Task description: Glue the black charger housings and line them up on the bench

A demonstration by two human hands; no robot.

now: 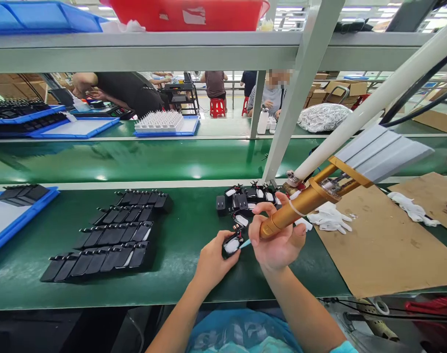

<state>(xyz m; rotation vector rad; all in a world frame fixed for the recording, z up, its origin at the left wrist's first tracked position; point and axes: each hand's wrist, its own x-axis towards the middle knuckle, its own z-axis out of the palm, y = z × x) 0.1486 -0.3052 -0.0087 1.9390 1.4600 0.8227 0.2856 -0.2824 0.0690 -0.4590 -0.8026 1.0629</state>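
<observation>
My left hand (pixel 213 261) grips a small black plastic housing (pixel 231 246) with a white part inside, low over the green work surface. In my right hand (pixel 275 247) is a gold-coloured glue dispensing gun (pixel 295 213), slanting up to the right. Its pale blue nozzle (pixel 245 243) points at the housing's edge; whether it touches I cannot tell. Just beyond my hands lies a cluster of similar open housings (pixel 250 198) with white parts and wires. To the left, several rows of black units (pixel 113 233) lie side by side.
A blue tray (pixel 43 200) stands at the left edge. White gloves (pixel 330 217) and cardboard (pixel 385 240) lie on the right. A slanted metal post (pixel 300 88) and a white pole (pixel 356 110) rise behind my hands. People work across the green bench (pixel 153 159).
</observation>
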